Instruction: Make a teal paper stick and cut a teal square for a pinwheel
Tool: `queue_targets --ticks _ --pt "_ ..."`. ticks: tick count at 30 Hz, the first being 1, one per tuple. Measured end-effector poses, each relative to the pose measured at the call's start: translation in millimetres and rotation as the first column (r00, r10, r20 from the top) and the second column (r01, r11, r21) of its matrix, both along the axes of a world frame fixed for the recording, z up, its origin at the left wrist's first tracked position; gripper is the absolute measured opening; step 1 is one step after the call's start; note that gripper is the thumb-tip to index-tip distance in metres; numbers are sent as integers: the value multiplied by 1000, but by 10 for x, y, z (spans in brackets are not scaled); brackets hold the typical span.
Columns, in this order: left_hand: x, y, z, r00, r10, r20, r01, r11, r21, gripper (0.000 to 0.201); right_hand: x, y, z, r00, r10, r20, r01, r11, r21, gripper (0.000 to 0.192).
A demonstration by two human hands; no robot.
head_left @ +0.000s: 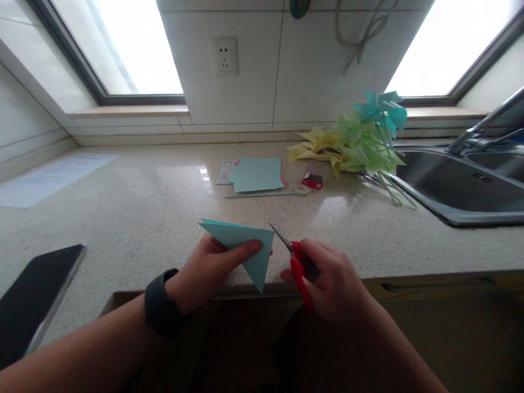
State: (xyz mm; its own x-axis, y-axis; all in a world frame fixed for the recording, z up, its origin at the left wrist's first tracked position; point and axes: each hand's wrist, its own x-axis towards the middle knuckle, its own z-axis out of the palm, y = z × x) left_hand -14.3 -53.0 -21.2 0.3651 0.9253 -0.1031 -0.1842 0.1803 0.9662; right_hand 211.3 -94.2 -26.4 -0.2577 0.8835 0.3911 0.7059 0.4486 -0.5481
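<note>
A light blue sheet of paper (235,234), folded into a triangle, is pinched in my left hand (219,262), thumb on top and the other fingers mostly hidden beneath. One corner of it points down past the counter's front edge. My right hand (327,275) grips red-handled scissors (301,273). Their blades point up and left, with the tip just beside the paper's right corner; whether the blades are parted I cannot tell. Behind my hands lies a stack of light blue paper sheets (257,173), with a thin pale green stick (260,194) in front of it.
Yellow, green and blue paper pinwheels (356,139) lie in a bunch by the sink (434,185). A small red box (313,180) and a coil of clear tape or string (302,189) sit beside the stack. At left are a tablet (36,297) and a printed sheet (53,174).
</note>
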Motion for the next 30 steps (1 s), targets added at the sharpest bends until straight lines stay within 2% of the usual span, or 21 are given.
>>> queue_targets --ticks 5,11,30 --pt "3 -7 5 999 -39 19 39 999 -4 22 -20 -5 -14 1000 -1 9 1 999 44 33" --pt "4 -4 -12 1000 -22 15 22 1000 5 22 -32 2 -7 1000 -4 18 3 998 60 35" --pt "-14 1 -17 996 -85 -28 86 996 35 20 -29 -2 -34 1000 0 6 0 999 51 36"
